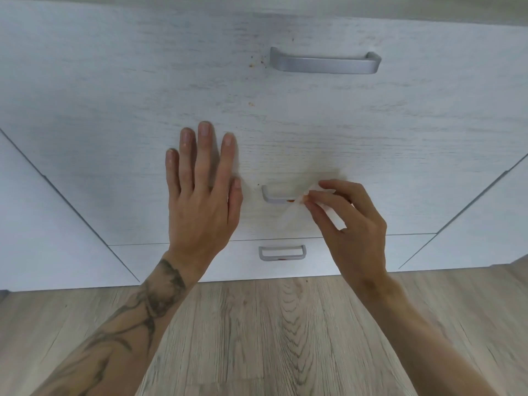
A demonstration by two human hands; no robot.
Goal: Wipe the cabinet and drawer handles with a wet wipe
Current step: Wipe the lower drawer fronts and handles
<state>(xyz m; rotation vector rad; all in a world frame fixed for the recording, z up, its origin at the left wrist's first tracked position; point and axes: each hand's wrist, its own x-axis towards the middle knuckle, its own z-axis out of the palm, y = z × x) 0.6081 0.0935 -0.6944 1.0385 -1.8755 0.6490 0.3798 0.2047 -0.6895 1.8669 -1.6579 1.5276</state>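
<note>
At the bottom of the frame lies a wood-grain floor [271, 324], crossed by two bare forearms that rise from the lower corners; the one at lower left carries dark tattoo lines [148, 304]. Beyond the floor stands a pale, whitewashed cabinet front [114, 110] made of stacked drawers. The lowest drawer [337, 257], a narrow strip just above the floor, bears a small grey handle [282, 253] with a reddish spot on its lower bar, lying between the two wrists and uncovered. None of the drawers is open, so their contents cannot be told. Above it, in the middle of the frame, the left hand [201, 201] lies flat against the drawer face, palm down, its fingers [204, 155] straight and only slightly parted, the thumb alongside; it touches the panel just left of the middle handle [275, 195] without touching the handle itself. The right hand [354, 224], centre right, covers the right end of that handle and pinches a thin white wet wipe [307, 192] between thumb and forefinger, the other fingers curled loosely beneath. The wipe is pressed at the handle's bar, where an orange-red smear [290, 200] shows just beside the fingertips. Farther up, in the upper centre right, a longer grey handle [324, 62] sits free on the top drawer, with small brown specks [255, 60] scattered on the panel to its left.
</note>
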